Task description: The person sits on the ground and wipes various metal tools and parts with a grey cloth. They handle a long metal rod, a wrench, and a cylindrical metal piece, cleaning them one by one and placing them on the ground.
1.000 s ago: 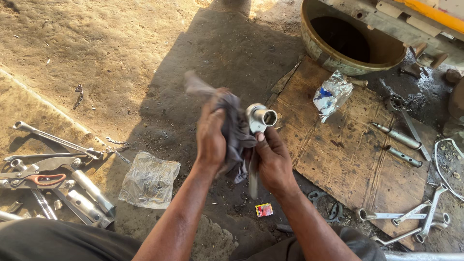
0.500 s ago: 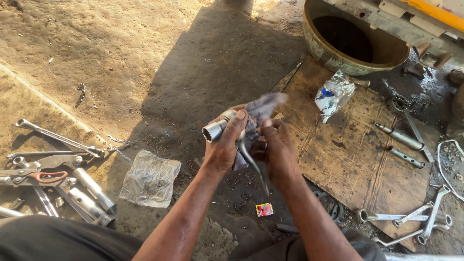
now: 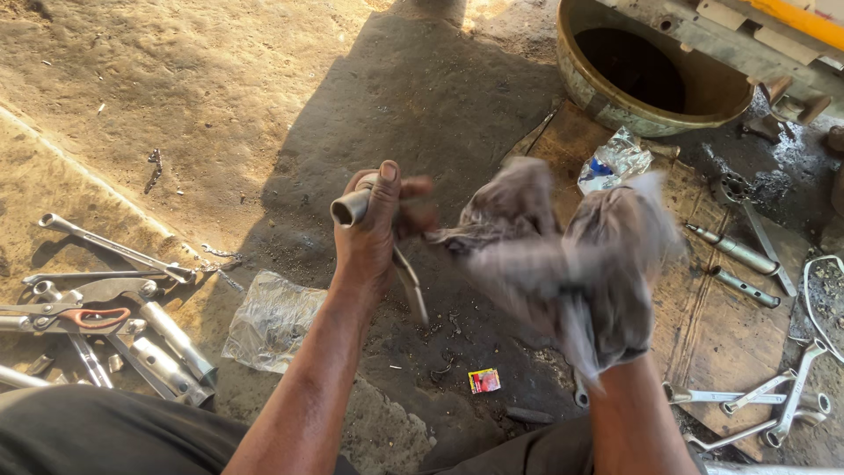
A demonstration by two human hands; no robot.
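At frame centre, slightly toward 9 o'clock, the fingers of the left hand (image 3: 374,233) are seen curled tight around a metal socket wrench (image 3: 353,207), with the thumb laid along the top. The wrist is raised and the forearm is extended from 6 o'clock. The tool's open tubular end is turned toward 9 o'clock; a thin bent handle is seen hanging below the fist toward 5 o'clock. The metal is dull silver and smeared.

Toward 3 o'clock of it, the right hand (image 3: 607,290) is wrapped in a grey rag (image 3: 545,255), blurred by motion; whether the fingers are closed cannot be told, since the cloth hides them. One end of the rag is stretched toward the left hand, reaching close to its knuckles.

Surroundings, as catalogued:
- plastic bag (image 3: 272,321), crumpled, clear, on the dirt at 7 o'clock of the left hand;
- spanners and pliers with red grips (image 3: 88,317), heaped at 9 o'clock;
- small red packet (image 3: 484,380), at 6 o'clock;
- cardboard sheet (image 3: 712,308), at 3 o'clock, bearing metal tubes and a foil wrapper (image 3: 615,158);
- round metal basin (image 3: 651,79), at 1 o'clock.
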